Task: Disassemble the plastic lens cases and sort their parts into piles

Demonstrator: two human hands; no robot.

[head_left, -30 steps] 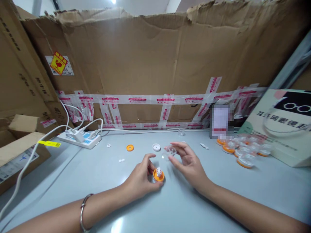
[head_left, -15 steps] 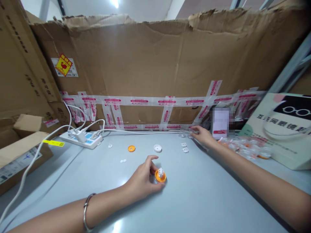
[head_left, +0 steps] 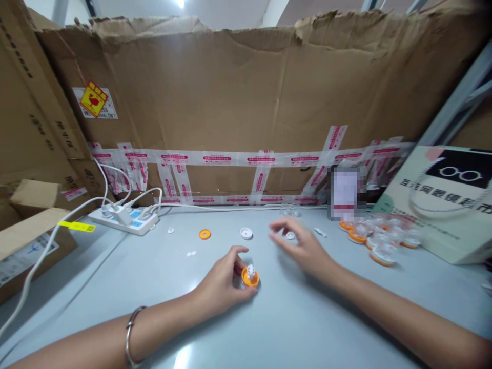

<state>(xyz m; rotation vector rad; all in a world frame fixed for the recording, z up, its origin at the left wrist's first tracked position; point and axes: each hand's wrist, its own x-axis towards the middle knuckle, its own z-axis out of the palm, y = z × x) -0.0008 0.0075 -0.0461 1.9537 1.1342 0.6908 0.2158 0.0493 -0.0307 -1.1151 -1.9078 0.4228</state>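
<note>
My left hand (head_left: 225, 279) rests on the table, its thumb and fingers curled round an orange round base (head_left: 250, 279). A small white piece (head_left: 251, 270) stands upright on that base. To its right my right hand (head_left: 303, 246) hovers over the table, somewhat blurred, thumb and forefinger apart with nothing visible between them. Behind its fingers shows a white toothed piece (head_left: 290, 236), partly hidden. Farther back lie clear plastic pieces (head_left: 290, 210). A white ring-shaped cap (head_left: 246, 233) and an orange ring (head_left: 205, 234) lie beyond my left hand.
Small white bits (head_left: 191, 253) and another white part (head_left: 170, 230) lie to the left. A power strip (head_left: 128, 218) with cables stands by the cardboard wall (head_left: 215, 102). Several clear-and-orange pieces (head_left: 384, 236) are heaped before a printed box (head_left: 446, 205). A slim white piece (head_left: 320, 232) lies nearby.
My right hand has come away from the clear pieces at the back, moving nearer and to the left. My left hand keeps its hold on the orange base.
</note>
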